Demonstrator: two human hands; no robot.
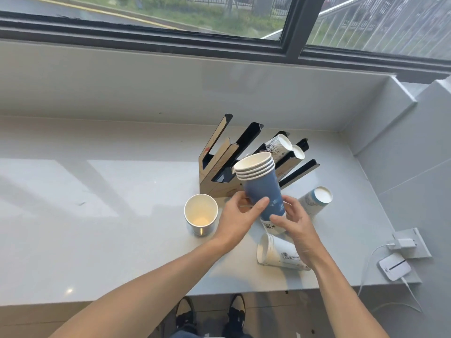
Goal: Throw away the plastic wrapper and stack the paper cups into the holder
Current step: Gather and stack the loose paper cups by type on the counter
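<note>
Fingers of both hands close round a blue stack [262,189] of nested paper cups: the left hand [240,215] grips its lower side with the thumb across the front, and the right hand [296,222] cups the base end. The stack is held above the bench [97,215], its long axis tilted, rims up and far, base near, and it points toward the holder [219,172] just behind it. Both hands are equally near; the open slots lie far and a little left of the rims. Two white cups [280,145] already sit in the right-hand slots. On the bench a lone cup [200,213] stands upright at the left, one cup [278,252] lies on its side near the right wrist, and another [316,200] lies at the right. No wrapper shows. The bench is pale and glossy under a window [219,20], with a charger [394,265] at the right edge.
</note>
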